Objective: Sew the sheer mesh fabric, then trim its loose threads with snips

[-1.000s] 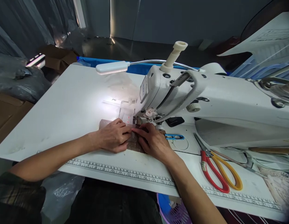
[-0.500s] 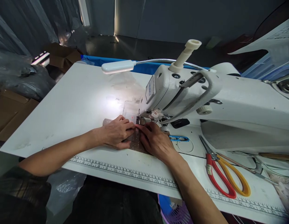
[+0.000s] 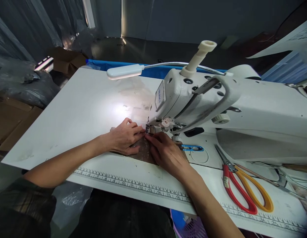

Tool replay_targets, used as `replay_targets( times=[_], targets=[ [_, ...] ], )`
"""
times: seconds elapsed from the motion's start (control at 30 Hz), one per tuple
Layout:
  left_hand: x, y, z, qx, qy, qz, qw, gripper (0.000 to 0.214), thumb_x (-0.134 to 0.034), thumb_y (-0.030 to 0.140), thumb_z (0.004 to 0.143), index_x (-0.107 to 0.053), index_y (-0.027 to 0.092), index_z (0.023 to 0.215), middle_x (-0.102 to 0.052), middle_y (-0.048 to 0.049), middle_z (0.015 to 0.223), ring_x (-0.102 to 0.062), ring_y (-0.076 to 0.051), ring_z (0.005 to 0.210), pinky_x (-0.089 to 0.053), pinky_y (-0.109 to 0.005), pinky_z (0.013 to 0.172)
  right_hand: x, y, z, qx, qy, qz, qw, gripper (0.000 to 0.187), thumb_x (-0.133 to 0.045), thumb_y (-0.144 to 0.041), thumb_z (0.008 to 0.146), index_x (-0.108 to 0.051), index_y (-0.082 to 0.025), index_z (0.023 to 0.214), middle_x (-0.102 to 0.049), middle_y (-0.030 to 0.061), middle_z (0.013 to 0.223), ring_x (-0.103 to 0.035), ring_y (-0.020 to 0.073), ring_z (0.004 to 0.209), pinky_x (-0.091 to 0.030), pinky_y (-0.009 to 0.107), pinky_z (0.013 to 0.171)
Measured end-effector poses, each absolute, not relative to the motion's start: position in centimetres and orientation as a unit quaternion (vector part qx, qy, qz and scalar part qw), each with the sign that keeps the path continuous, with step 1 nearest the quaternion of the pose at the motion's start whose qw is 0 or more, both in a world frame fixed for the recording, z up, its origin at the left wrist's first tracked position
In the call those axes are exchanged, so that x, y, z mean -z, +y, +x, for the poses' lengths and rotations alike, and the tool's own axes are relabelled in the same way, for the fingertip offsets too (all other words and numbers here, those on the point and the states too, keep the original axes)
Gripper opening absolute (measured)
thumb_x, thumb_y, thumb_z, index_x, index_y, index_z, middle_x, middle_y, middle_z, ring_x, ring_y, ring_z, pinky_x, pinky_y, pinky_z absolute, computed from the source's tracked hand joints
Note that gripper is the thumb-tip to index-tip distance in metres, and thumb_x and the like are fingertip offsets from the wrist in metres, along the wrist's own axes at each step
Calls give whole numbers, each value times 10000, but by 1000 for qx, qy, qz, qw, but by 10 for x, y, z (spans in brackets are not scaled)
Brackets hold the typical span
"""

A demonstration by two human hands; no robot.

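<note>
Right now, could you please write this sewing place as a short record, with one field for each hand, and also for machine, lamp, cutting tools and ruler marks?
Left hand: on the brown material, fingers near the presser foot
Right hand: on the same material, fingertips close to the left hand's; whether it pinches, cannot tell
Machine: white sewing machine
Lamp: lit, on a flexible neck
Cutting tools: blue snips and red-and-yellow scissors, both right of the right hand
Ruler marks: along the near edge of the white table
</note>
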State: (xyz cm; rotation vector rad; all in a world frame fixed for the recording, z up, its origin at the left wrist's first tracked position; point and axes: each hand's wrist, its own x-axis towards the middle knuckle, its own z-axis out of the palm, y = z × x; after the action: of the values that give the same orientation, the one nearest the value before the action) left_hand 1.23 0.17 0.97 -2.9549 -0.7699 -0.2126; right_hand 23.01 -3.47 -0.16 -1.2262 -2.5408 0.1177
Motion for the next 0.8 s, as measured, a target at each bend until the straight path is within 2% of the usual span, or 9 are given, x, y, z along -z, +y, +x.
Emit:
replay_targets(
  times=[0.3, 0.47, 0.53, 0.63, 0.7, 0.8],
  targets=[
    [-11, 12, 10, 54, -249, -966, 37, 489, -427, 469, 890, -603, 117, 1180, -558, -148, 1273, -508, -273, 953, -344, -421, 796, 5, -33, 220, -9, -879, -459, 131, 399, -439, -90, 850, -613, -123, 1207, -628, 205, 997, -611, 288, 842, -548, 443, 734],
    [-12, 15, 10, 56, -256, -964, 51, 538, -395, 510, 898, -576, 119, 1220, -576, -142, 1226, -508, -268, 942, -339, -416, 779, -2, -33, 230, -120, -848, -475, 204, 335, -439, -202, 914, -647, -163, 1174, -637, 160, 1080, -648, 272, 922, -556, 411, 790],
    [-12, 16, 10, 52, -257, -963, 54, 555, -386, 521, 899, -571, 112, 1225, -576, -142, 1216, -505, -266, 939, -339, -412, 767, -5, -29, 239, -205, -817, -487, 231, 312, -430, -304, 942, -686, -204, 1089, -667, 115, 1074, -661, 253, 934, -560, 380, 790],
    [-11, 17, 11, 51, -259, -963, 56, 573, -383, 530, 901, -564, 100, 1233, -565, -144, 1225, -497, -265, 943, -341, -409, 747, -5, -19, 249, -285, -754, -532, 258, 408, -383, -418, 956, -719, -204, 864, -721, 89, 923, -676, 254, 866, -559, 371, 747],
    [-11, 17, 11, 54, -263, -962, 55, 582, -383, 539, 902, -557, 98, 1239, -558, -142, 1222, -494, -265, 942, -342, -406, 737, -4, -13, 252, -283, -725, -565, 274, 439, -381, -450, 944, -698, -194, 781, -721, 92, 825, -672, 267, 820, -551, 380, 727],
    [-10, 17, 10, 56, -267, -961, 51, 594, -383, 557, 900, -553, 102, 1242, -555, -140, 1205, -495, -265, 938, -343, -403, 738, -4, -12, 254, -268, -714, -587, 271, 422, -383, -477, 927, -656, -185, 790, -691, 89, 761, -651, 271, 770, -539, 389, 686]
  ],
)
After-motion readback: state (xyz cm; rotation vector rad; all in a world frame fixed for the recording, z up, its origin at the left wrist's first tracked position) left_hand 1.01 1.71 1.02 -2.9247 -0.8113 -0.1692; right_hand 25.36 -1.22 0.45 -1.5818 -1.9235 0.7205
